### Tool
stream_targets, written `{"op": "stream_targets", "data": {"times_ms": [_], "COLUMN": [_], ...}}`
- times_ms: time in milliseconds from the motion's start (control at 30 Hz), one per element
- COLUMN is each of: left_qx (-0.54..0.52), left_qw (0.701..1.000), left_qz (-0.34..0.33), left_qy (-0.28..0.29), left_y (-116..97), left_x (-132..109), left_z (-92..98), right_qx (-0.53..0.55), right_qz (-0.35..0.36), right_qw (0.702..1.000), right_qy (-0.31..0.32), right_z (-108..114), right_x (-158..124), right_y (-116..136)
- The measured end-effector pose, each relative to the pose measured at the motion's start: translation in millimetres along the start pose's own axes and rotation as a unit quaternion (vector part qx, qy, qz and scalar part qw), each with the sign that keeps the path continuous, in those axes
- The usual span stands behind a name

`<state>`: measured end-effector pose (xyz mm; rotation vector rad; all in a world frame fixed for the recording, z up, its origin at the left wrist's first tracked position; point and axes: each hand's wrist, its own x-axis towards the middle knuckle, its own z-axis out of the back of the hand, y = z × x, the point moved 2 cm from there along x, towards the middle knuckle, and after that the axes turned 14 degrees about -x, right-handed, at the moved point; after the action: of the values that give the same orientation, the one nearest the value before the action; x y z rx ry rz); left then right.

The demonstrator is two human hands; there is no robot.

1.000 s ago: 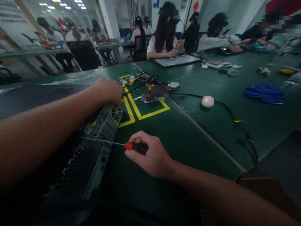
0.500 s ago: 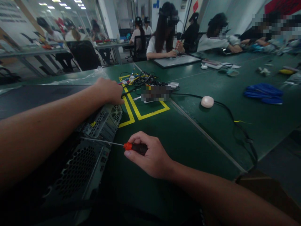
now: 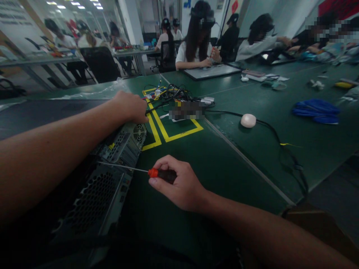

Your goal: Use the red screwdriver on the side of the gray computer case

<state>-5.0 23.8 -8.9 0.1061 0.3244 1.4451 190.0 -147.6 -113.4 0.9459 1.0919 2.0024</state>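
Note:
My right hand (image 3: 179, 183) is closed around the dark handle of a screwdriver (image 3: 166, 175) with a red collar. The long thin shaft points left across the back of a computer case (image 3: 123, 144) lying on its side; its tip is lost in the shadow among the slots. At the far end of the case my left hand (image 3: 131, 107) has its fingers curled over the corner, beside a round fan grille. Most of those fingertips are hidden. My left forearm crosses above the case and covers part of it.
Beyond the case, a tangle of cables (image 3: 175, 93) lies by yellow tape lines (image 3: 183, 135) on the green table (image 3: 224, 168). A pale rounded object (image 3: 248, 120) sits beside a black cord (image 3: 276, 136). Blue cloth (image 3: 315, 110) lies to the right. Several people work farther back.
My hands and the screwdriver hold nearly the same place; the view has shifted slightly. At the back right, a co-worker's arm now reaches out to the right.

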Motion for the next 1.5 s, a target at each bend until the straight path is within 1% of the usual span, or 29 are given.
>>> {"op": "stream_targets", "data": {"times_ms": [200, 400, 600, 767, 900, 1067, 1233, 1367, 1500], "left_qx": [-0.005, -0.017, -0.011, -0.036, -0.042, -0.031, -0.019, -0.042, -0.026], "left_qw": [1.000, 1.000, 1.000, 0.999, 0.999, 0.999, 1.000, 0.999, 1.000], "left_qz": [-0.007, 0.002, 0.001, -0.015, -0.009, -0.018, -0.009, 0.002, -0.001], "left_qy": [0.007, 0.003, 0.005, 0.005, 0.008, 0.003, 0.008, 0.007, 0.005], "left_y": [-1.2, -1.1, -1.6, -3.2, -3.2, -2.4, -1.7, -1.5, -1.6], "left_x": [0.0, -0.8, -1.4, -5.0, -6.6, -5.6, -4.2, -2.5, -1.3], "left_z": [1.3, 1.9, 2.7, 4.8, 5.0, 4.1, 3.6, 2.8, 2.2], "right_qx": [0.000, -0.004, -0.024, -0.059, -0.035, -0.029, -0.025, -0.033, -0.033], "right_qz": [-0.003, -0.002, -0.022, 0.004, -0.001, -0.021, 0.001, -0.001, 0.002], "right_qw": [1.000, 1.000, 0.999, 0.998, 0.999, 0.999, 1.000, 0.999, 0.999], "right_qy": [0.004, 0.003, 0.005, -0.008, 0.011, 0.011, 0.010, 0.006, 0.007], "right_z": [0.2, 1.6, 4.1, 5.8, 3.4, 3.7, 4.5, 3.9, 4.1], "right_x": [-0.4, -0.7, -0.3, 1.9, 2.0, 0.8, 1.6, 1.0, 0.3], "right_y": [-0.6, 0.5, 1.1, 0.3, 1.2, 3.6, 4.8, 3.4, 2.5]}}
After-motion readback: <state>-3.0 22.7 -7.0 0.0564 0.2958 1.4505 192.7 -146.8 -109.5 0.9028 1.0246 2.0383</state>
